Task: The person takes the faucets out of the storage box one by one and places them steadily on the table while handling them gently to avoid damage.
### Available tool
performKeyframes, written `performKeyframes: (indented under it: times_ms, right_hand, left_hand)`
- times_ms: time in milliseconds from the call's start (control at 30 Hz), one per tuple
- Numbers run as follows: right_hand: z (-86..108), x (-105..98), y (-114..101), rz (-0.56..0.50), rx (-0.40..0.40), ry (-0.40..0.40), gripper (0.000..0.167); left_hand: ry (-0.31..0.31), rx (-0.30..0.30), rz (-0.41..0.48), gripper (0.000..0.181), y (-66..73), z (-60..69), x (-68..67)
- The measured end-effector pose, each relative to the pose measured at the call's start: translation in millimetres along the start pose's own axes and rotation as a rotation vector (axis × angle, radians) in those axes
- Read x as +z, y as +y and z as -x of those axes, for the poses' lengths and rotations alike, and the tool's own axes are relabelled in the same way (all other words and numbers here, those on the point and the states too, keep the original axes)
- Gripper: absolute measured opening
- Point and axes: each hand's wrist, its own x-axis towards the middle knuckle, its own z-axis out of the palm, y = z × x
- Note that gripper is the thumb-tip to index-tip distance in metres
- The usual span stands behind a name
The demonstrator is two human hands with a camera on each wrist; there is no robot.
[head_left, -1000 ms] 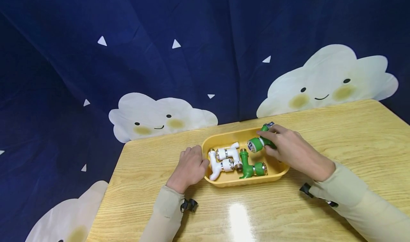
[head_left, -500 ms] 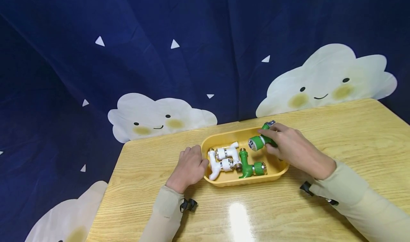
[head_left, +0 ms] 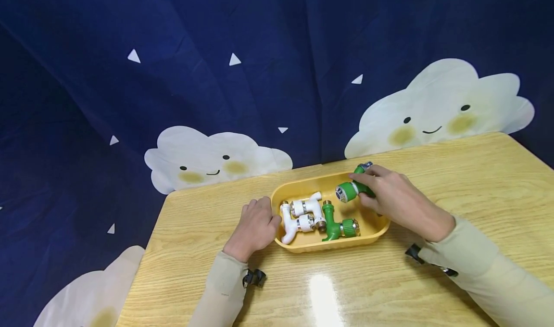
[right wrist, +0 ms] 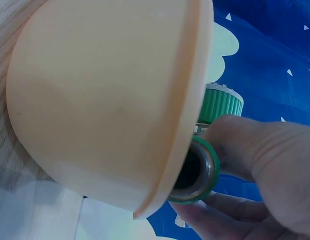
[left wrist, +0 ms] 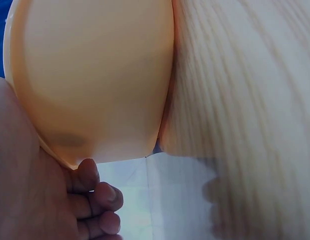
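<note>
Over the right end of a yellow tray (head_left: 331,245), my right hand (head_left: 396,199) pinches a green tap (head_left: 348,191) between thumb and fingers, its ribbed knob facing left. The right wrist view shows this hand (right wrist: 275,175) behind the tray wall (right wrist: 104,110), the tap's round open end (right wrist: 197,170) toward the camera. In the tray lie another green tap (head_left: 332,227) and two white taps (head_left: 289,225), (head_left: 314,207). My left hand (head_left: 255,226) grips the tray's left rim; in the left wrist view its curled fingers (left wrist: 97,197) are at the tray's edge.
The tray rests on a light wood table (head_left: 207,231). Behind the table hangs a dark blue curtain (head_left: 259,53) with smiling clouds and small white triangles. Light glares off the tabletop (head_left: 324,298) in front of the tray.
The held green tap has shifted very slightly up with my right hand and turned a little. My left hand keeps its place at the tray's rim.
</note>
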Motion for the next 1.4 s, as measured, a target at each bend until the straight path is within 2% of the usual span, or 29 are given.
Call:
performKeyframes:
  times_ms: [267, 633, 1400]
  right_hand:
    - [-0.5, -3, 1, 0.0, 0.007, 0.006, 0.044]
    - [-1.4, -10, 2, -0.005, 0.085, -0.034, 0.045]
    - [-1.6, -13, 13, 0.01, 0.081, 0.006, 0.044]
  left_hand:
    - [0.001, 0.002, 0.001, 0.017, 1.6, -0.3, -1.8]
    - [-0.004, 0.004, -0.008, 0.017, 1.6, -1.0, -1.3]
    - [-0.005, -0.003, 0.013, 0.015, 1.1, 0.3, -1.1]
